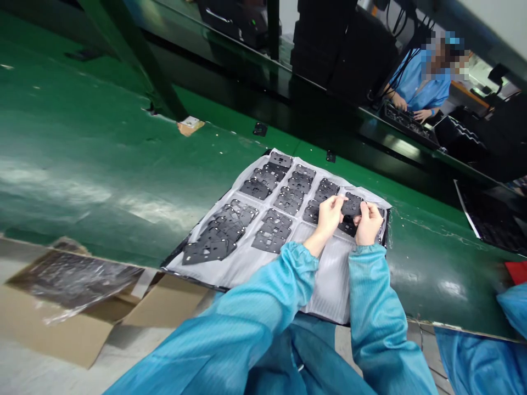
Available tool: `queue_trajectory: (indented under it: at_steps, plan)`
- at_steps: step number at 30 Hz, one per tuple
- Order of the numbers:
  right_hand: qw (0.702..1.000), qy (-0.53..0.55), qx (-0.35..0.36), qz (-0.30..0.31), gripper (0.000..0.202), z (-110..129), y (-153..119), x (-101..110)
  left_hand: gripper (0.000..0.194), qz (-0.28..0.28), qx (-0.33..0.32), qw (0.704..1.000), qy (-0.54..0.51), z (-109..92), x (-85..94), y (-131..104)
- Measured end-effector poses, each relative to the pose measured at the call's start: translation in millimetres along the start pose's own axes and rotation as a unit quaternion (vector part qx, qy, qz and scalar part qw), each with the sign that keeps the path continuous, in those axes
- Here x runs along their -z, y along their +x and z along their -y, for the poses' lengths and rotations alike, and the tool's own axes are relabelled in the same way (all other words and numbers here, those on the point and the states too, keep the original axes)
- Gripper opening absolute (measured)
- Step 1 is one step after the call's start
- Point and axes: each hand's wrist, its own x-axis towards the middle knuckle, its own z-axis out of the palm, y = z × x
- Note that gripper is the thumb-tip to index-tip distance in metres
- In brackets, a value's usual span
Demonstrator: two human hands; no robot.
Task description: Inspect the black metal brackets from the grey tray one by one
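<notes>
Head | hands (328, 216) (368, 223) pinch plate (352, 204) | tray (242, 271) reaches bench edge (420, 316)

A scuffed green bench (102, 159) runs beneath the fingers (335, 204); directly on it, under them and stretching to their left, lies a black-edged tray (175, 257) with a white liner (329, 282). Beyond the fingers sit two small black pieces (259, 129), one further left, and well to their right a black panel (494, 216)
</notes>
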Motion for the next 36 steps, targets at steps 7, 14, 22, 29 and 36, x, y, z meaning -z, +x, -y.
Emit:
queue_trajectory:
  at_steps: [7, 14, 22, 29, 36]
  plan:
    - [1.0, 0.016, -0.006, 0.006, 0.032, 0.0, -0.1, -0.3, 0.025, 0.02, 0.037, 0.998, -0.038, -6.1, -2.3, -3.0]
    - [0.999, 0.013, 0.0, 0.037, 0.028, 5.9, -4.8, -2.9, 0.017, -0.016, 0.026, 0.999, -0.039, -5.4, -0.8, -2.1]
    - [0.998, 0.04, -0.013, 0.038, 0.024, 8.6, -0.5, 2.9, 0.011, 0.007, 0.009, 0.999, -0.035, -8.5, -3.3, -4.6]
    - [0.99, 0.13, -0.002, 0.051, 0.016, 2.4, 4.8, -0.1, 0.01, 0.028, -0.097, 0.992, 0.076, -17.1, -5.6, -0.2]
    - [0.954, 0.162, -0.019, 0.251, 0.037, 11.4, -0.2, 0.8, 0.006, 0.072, -0.267, 0.95, 0.146, -126.6, 77.3, -51.3]
